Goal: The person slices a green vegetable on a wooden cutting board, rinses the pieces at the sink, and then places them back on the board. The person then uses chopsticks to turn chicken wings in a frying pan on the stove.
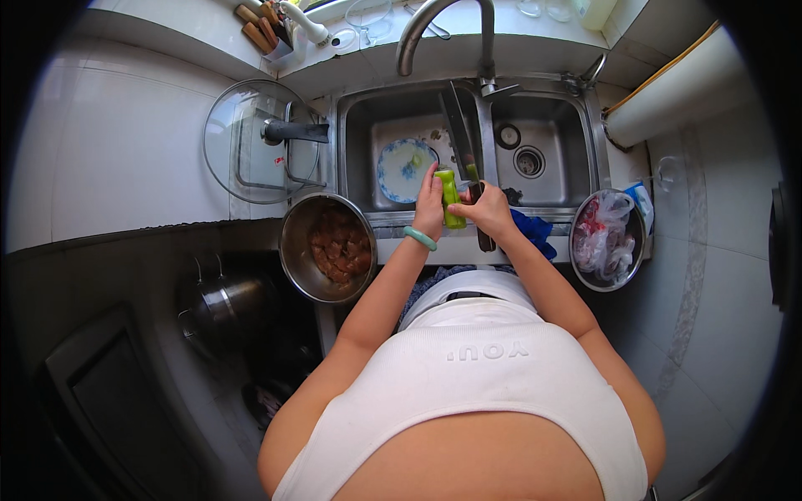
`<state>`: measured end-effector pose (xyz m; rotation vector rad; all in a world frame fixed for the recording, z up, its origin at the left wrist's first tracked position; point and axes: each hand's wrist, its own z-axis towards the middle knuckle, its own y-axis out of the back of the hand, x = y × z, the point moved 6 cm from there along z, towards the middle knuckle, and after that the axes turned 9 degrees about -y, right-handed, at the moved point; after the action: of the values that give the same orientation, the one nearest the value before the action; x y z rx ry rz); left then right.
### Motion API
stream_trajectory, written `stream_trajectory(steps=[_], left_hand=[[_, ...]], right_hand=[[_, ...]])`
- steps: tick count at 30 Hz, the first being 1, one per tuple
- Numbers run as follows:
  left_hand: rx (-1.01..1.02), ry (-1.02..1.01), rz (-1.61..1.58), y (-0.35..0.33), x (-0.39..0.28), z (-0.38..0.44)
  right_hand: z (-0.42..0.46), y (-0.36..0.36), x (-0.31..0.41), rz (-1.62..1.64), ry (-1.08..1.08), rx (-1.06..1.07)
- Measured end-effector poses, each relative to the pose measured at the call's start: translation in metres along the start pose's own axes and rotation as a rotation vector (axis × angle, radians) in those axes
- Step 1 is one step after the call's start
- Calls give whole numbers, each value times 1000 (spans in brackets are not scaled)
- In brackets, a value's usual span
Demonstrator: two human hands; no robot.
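In front of the sink, my left hand point(428, 201) is closed around a short bright-green vegetable stalk point(448, 191) held upright. A kitchen knife point(461, 134) is in my right hand point(492, 211), its broad dark blade angled up over the left basin point(357, 144). The knife's brown handle point(485, 242) sticks out below the hand. My right thumb reaches toward the stalk's lower end and seems to touch it. A bit of green shows by the blade near the handle. Beneath lies a white plate point(390, 178) with a blue floral rim, with a pale-green piece on it.
A metal bowl of raw meat pieces point(338, 247) stands at left, below a glass lid point(229, 147). The faucet point(487, 50) arches over the left basin. The right basin point(557, 131) holds a drain strainer. At right are a blue cloth point(532, 230) and a bowl of plastic bags point(604, 235).
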<state>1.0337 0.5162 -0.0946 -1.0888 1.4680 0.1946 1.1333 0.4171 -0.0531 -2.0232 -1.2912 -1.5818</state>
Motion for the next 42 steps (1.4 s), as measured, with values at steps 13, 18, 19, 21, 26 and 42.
stream_trajectory(steps=[13,18,19,21,26,42], left_hand=[[225,-38,703,4,-13,3],[281,-25,773,10,-16,11],[295,-53,868,10,-17,13],[329,20,876,8,-9,15],[213,295,358,14,-1,13],[207,291,-161,4,-5,3]], right_hand=[[-5,8,9,-243,59,-106],[-4,5,13,-192,33,-55],[-2,4,12,-201,27,-68],[5,1,7,-220,34,-78],[26,4,-3,-225,63,-26],[42,10,-17,-290,-107,25]])
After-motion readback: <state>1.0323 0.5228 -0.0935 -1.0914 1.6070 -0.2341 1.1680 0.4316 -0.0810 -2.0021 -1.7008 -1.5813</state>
